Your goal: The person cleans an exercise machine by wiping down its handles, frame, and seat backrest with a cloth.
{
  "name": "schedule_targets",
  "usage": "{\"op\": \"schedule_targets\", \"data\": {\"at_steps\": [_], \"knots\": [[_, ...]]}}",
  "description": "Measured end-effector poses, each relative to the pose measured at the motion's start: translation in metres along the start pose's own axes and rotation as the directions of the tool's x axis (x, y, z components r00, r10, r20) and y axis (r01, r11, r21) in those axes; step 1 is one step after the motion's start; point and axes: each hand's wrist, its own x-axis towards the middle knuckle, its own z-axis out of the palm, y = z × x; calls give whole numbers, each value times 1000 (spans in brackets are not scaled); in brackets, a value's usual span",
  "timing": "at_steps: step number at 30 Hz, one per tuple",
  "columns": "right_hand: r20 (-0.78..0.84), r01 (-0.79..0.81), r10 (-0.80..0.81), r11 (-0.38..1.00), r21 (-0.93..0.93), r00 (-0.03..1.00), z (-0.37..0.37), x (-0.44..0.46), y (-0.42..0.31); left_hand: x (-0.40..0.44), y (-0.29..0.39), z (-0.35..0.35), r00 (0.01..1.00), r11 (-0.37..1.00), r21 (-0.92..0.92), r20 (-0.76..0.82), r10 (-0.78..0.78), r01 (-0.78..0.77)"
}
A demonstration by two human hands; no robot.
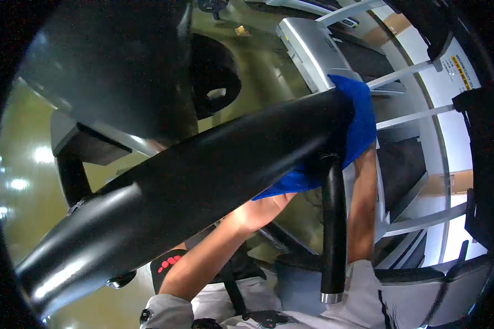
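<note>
A long black padded cushion (203,159) runs diagonally from the lower left to the upper right. A blue cloth (363,112) wraps round its right end and continues under its lower edge. My left hand (264,210) is beneath the cushion, against the lower part of the cloth, with its fingers hidden. My right forearm (362,203) reaches up to the cloth at the cushion's end, and the cloth and cushion hide the fingers of that hand. A black foam-covered handle (333,230) with a metal tip hangs down between my arms.
A large dark machine panel (110,66) fills the upper left, beside a black round part (217,74). Treadmills, one with a silver motor cover (313,49), line the right side. A yellowish object (241,30) lies on the shiny floor. A white sign (460,68) is at the far right.
</note>
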Motion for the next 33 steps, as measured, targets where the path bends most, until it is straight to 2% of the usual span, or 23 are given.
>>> {"op": "schedule_targets", "data": {"at_steps": [4,6,9,10,12,14,15,16,18,19,23,24,25,26,28,29,30,32,33], "knots": [[-2,29,-30,995,-98,1000,2,0,-9,-3,-1,-1,999,999,8,10,42,-42],[187,216,-174,948,-233,967,-2,10,-17,0,0,-7,1000,999,-33,21,15,-14],[273,288,-222,929,-234,936,-2,22,-12,7,-2,-4,999,1000,-9,34,13,-13],[272,289,-224,930,-227,936,-3,26,-9,9,-2,-3,999,1000,-5,32,18,-18],[438,124,-65,986,-108,897,-7,36,-4,11,-3,0,998,996,-79,43,-34,38],[405,-59,0,989,133,914,-9,40,42,11,-7,-4,996,993,-111,81,-33,42],[412,-55,-13,987,152,911,-9,35,63,8,-8,-7,992,987,-149,123,-41,59],[380,-203,77,930,306,922,-8,30,84,5,-7,-9,993,989,-141,117,-22,39],[366,-444,269,687,576,891,2,24,108,-3,-6,-10,997,995,-101,80,-15,23],[373,-442,259,683,582,891,8,24,108,-8,-4,-7,999,995,-98,35,-1,4],[214,-321,245,810,491,946,60,87,119,-24,9,-2,991,988,-83,-46,127,-131],[175,-295,240,837,461,955,66,-5,89,-29,12,0,989,985,-91,-41,145,-148],[132,-272,238,861,429,962,80,10,89,-35,15,2,987,982,-97,-38,159,-162],[88,-252,236,884,395,968,58,-131,53,-42,15,4,986,982,-98,-46,160,-164],[-8,-205,219,925,321,976,94,-119,42,-54,17,10,970,974,-72,102,220,-213],[-56,-181,204,943,280,977,117,-103,40,-60,21,10,963,969,-103,127,238,-226],[-102,-159,187,959,236,977,130,-95,34,-69,23,12,963,968,-104,126,239,-227],[-192,-116,143,982,148,971,133,-100,40,-88,29,20,944,943,-67,34,328,-325],[-235,-95,118,990,105,965,132,-101,42,-97,33,21,941,936,-108,15,338,-335]]}}
